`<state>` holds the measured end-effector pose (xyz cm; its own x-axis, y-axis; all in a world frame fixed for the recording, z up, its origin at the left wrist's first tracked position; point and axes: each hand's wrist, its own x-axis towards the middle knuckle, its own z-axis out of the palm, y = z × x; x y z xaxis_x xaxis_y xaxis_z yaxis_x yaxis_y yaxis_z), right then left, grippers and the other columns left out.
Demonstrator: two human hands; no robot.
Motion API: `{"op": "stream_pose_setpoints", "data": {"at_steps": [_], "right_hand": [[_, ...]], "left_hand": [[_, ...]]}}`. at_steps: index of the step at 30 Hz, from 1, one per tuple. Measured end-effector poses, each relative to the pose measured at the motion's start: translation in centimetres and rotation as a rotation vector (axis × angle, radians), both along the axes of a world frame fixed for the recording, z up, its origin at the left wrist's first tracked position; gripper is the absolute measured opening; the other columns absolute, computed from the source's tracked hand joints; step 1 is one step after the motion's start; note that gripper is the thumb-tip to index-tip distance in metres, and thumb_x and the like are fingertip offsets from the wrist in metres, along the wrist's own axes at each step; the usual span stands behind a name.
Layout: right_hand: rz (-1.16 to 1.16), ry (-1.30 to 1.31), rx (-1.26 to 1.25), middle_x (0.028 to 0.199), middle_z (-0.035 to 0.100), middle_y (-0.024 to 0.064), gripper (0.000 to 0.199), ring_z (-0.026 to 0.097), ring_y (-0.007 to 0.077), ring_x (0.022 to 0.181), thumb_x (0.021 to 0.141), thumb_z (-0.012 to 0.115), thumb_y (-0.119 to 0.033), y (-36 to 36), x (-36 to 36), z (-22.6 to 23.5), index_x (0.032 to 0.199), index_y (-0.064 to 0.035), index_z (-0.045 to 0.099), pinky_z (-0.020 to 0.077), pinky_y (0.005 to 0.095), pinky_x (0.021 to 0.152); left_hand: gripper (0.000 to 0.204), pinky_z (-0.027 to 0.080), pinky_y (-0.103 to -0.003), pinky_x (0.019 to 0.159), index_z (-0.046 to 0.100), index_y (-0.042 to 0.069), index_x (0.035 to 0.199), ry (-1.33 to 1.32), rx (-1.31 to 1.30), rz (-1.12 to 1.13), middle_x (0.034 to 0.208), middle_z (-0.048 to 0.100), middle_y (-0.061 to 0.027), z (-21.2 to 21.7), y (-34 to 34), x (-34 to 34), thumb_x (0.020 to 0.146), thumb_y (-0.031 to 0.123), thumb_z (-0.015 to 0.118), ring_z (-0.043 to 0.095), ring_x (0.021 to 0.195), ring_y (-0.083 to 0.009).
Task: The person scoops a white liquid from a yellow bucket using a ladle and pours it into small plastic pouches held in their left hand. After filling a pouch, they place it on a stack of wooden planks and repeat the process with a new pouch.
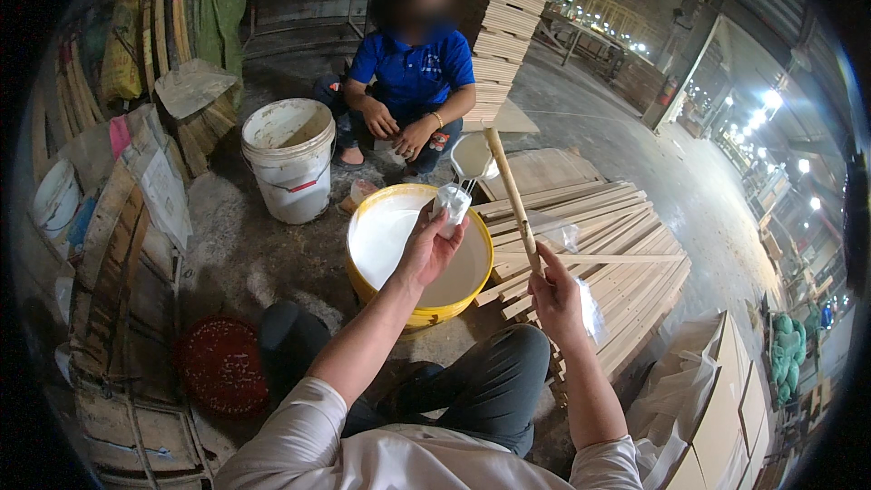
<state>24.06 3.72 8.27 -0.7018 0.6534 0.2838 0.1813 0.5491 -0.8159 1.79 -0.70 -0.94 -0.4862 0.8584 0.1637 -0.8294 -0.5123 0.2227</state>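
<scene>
Over a yellow tub of white glue (399, 240), the left hand (428, 245) grips a glue-soaked applicator (453, 203) while the right hand (555, 295), just beside, clasps a wooden stick (511, 195) slanting up and away.

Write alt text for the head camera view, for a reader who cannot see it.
Over a yellow bucket of white liquid, the person's left hand holds a small white bag while the right hand grips a wooden stick. Wooden slats lie to the right; another person in a blue shirt crouches beyond, beside a white bucket.
</scene>
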Motion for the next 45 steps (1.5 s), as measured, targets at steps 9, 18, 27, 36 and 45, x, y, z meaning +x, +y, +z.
{"op": "stream_pose_setpoints", "data": {"at_steps": [9, 18, 27, 36, 45], "right_hand": [[-0.012, -0.025, 0.032, 0.072, 0.053, 0.0048, 0.040, 0.049, 0.0099, 0.064, 0.088, 0.047, -0.003, 0.6, -0.3, -1.4, 0.129, -0.0035, 0.042, 0.0421, 0.0243, 0.059], [-0.061, -0.063, 0.158, 0.067, 0.051, 0.0055, 0.040, 0.047, 0.0102, 0.058, 0.089, 0.047, -0.005, 1.7, -0.9, -2.8, 0.129, -0.0042, 0.041, 0.0408, 0.0255, 0.054], [0.060, 0.013, -0.647, 0.068, 0.047, 0.0006, 0.038, 0.040, 0.0067, 0.050, 0.092, 0.046, -0.012, 1.1, 1.1, -7.1, 0.128, -0.0070, 0.037, 0.0325, 0.0201, 0.043], [0.043, -0.346, -0.219, 0.074, 0.059, 0.0179, 0.038, 0.061, 0.0321, 0.068, 0.084, 0.054, -0.009, -1.1, 7.4, -13.4, 0.121, -0.0049, 0.041, 0.0471, 0.0386, 0.060], [0.144, -0.659, -0.198, 0.079, 0.062, 0.0202, 0.042, 0.061, 0.0371, 0.073, 0.084, 0.056, -0.023, -1.4, 10.2, -12.0, 0.121, -0.0080, 0.044, 0.0484, 0.0448, 0.064]], "left_hand": [[0.031, 0.049, -0.027, 0.078, 0.045, 0.009, 0.115, -0.014, 0.039, 0.014, 0.113, 0.050, -0.0098, 0.7, -0.4, -0.1, 0.086, 0.011, 0.058, 0.052, 0.101, -0.0248], [0.029, 0.048, -0.027, 0.080, 0.049, 0.011, 0.112, -0.023, 0.072, 0.007, 0.114, 0.052, -0.0075, 0.5, -1.6, -1.4, 0.086, 0.009, 0.059, 0.052, 0.103, -0.0253], [0.037, 0.049, -0.030, 0.075, 0.050, 0.009, 0.115, 0.002, 0.087, 0.007, 0.112, 0.054, -0.0086, 2.5, -1.3, -6.8, 0.092, 0.038, 0.045, 0.052, 0.099, -0.0262], [0.036, 0.045, -0.022, 0.052, 0.051, 0.008, 0.112, 0.047, -0.151, -0.049, 0.100, 0.055, -0.0128, 3.9, 0.4, -16.5, 0.093, 0.036, 0.042, 0.056, 0.078, -0.0206], [0.027, 0.039, -0.021, 0.049, 0.051, 0.006, 0.109, 0.021, -0.096, -0.082, 0.101, 0.054, -0.0116, 3.5, 2.6, -21.0, 0.090, 0.023, 0.044, 0.052, 0.081, -0.0182]]}}
